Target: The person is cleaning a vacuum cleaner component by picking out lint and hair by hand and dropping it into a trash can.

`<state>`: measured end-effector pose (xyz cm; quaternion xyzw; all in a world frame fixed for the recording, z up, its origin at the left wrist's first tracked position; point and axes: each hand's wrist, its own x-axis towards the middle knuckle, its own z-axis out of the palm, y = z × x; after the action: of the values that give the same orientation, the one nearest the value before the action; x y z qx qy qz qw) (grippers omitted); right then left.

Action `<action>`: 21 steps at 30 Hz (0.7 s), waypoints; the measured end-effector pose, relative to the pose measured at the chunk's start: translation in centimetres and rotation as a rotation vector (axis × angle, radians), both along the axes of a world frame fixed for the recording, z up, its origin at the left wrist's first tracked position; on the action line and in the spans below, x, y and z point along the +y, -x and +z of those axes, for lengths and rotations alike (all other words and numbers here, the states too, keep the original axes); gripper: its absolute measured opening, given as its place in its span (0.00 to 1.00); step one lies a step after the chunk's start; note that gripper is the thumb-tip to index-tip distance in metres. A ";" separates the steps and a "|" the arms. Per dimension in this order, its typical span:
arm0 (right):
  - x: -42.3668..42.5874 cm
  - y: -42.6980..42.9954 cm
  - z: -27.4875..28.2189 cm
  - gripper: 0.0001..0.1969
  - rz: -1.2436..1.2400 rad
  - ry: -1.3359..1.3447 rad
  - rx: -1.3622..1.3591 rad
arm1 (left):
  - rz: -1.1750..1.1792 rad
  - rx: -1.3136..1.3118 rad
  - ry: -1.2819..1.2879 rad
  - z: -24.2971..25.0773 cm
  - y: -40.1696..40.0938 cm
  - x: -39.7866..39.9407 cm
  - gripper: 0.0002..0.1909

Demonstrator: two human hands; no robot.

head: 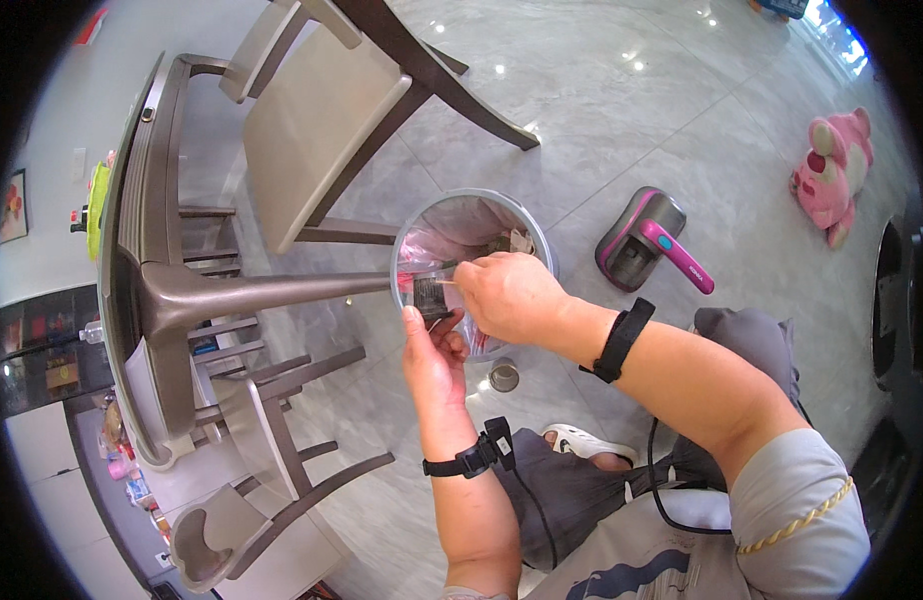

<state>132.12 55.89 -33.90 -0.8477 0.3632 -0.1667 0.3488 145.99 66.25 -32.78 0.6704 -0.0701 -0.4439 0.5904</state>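
My left hand point(437, 364) holds a small dark pleated filter point(429, 297) upright over the near left part of a round waste bin point(538, 225). Pinched in my right hand point(510, 296) is a thin pale stick point(447, 282), its tip at the filter's right side. Part of the stick is covered by my fingers. A pinkish clear plastic liner point(446, 229) lines the bin, and some crumpled waste point(518, 241) shows inside it. On the floor by the bin's near side stands a small see-through grey cup point(503, 375).
A grey and magenta KONKA handheld vacuum point(641, 240) lies on the tiled floor right of the bin. Farther right is a pink plush toy point(833, 176). Chairs point(323, 127) and a table leg point(281, 289) stand close on the left. A black cable point(653, 465) hangs near my right arm.
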 end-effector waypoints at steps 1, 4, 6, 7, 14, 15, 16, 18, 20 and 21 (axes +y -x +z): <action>0.0 0.0 0.0 0.10 0.029 0.083 -0.151 | -0.021 0.003 0.015 0.1 0.3 -0.1 0.28; -0.6 0.5 0.5 0.11 0.076 -0.203 0.276 | -0.061 0.004 0.086 -0.4 0.1 0.1 0.25; -0.6 -0.1 0.0 0.12 -0.014 -0.176 0.139 | -0.078 0.003 0.141 -0.7 -0.2 0.2 0.23; -0.7 -0.3 -0.1 0.14 -0.102 -0.148 0.002 | -0.085 0.011 0.162 -0.7 -0.3 0.2 0.20; -1.1 0.2 1.7 0.12 -0.015 -0.385 -0.207 | -0.065 0.032 0.200 -1.7 -2.0 0.7 0.16; -1.1 0.1 1.6 0.12 -0.026 -0.385 -0.223 | -0.066 0.034 0.200 -1.7 -1.8 0.7 0.16; -1.1 0.1 1.5 0.12 -0.036 -0.385 -0.239 | -0.058 0.019 0.188 -1.8 -1.6 0.6 0.17; -1.4 0.2 0.4 0.12 -0.058 -0.355 -0.175 | -0.051 0.003 0.175 -1.8 -1.2 0.4 0.19; -1.7 0.4 -0.6 0.12 -0.079 -0.325 -0.113 | -0.033 -0.030 0.184 -1.9 -0.7 0.2 0.28; -1.7 0.4 -0.7 0.12 -0.116 -0.316 0.019 | -0.033 -0.032 0.182 -1.8 -0.9 0.4 0.28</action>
<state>131.76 54.17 -34.56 -0.7613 0.4367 -0.1191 0.4642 146.91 66.64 -34.62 0.6198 -0.1305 -0.4346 0.6402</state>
